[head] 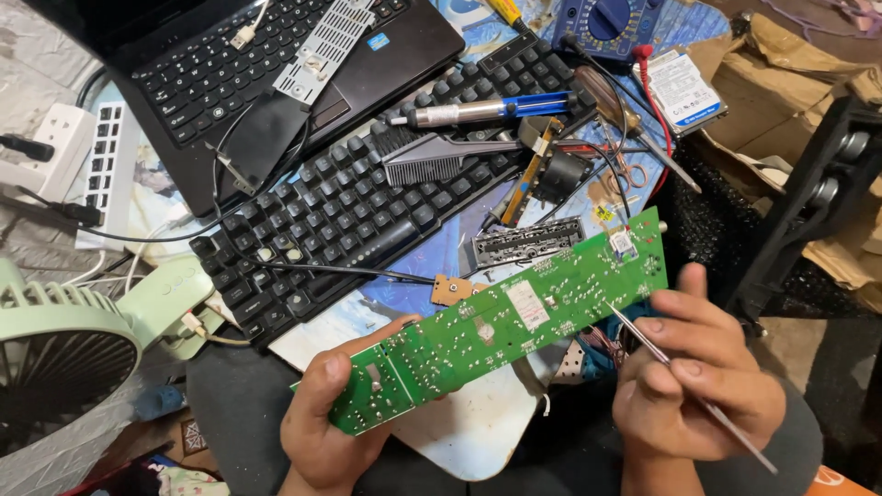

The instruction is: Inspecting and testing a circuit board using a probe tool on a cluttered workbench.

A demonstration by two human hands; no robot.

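The left hand [322, 422] grips the lower end of a long green circuit board [514, 321]; the thumb lies on its top face and the other fingers are closed under it. The board is held in the air, tilted, with its far end higher. It hangs just in front of the black keyboard [367, 202], over the lap of the person.

The right hand [703, 377] is beside the higher end of the board. Its fingers are closed around thin metal tweezers [680, 377], and the tip of the tweezers touches the board near its right edge, or is very close to it; which one cannot be told.

On the keyboard lie a grey comb [441, 158], a solder pump [487, 110] with a blue part and a small black part on a strip. Behind the keyboard is a black laptop [230, 83]. Left of the keyboard stand a pale green fan [64, 340] and a white power strip [106, 170]. Right of the keyboard, further back, are a blue multimeter [606, 23] and a hard drive [680, 92]. A small brown piece [452, 290] lies between the keyboard and the board.
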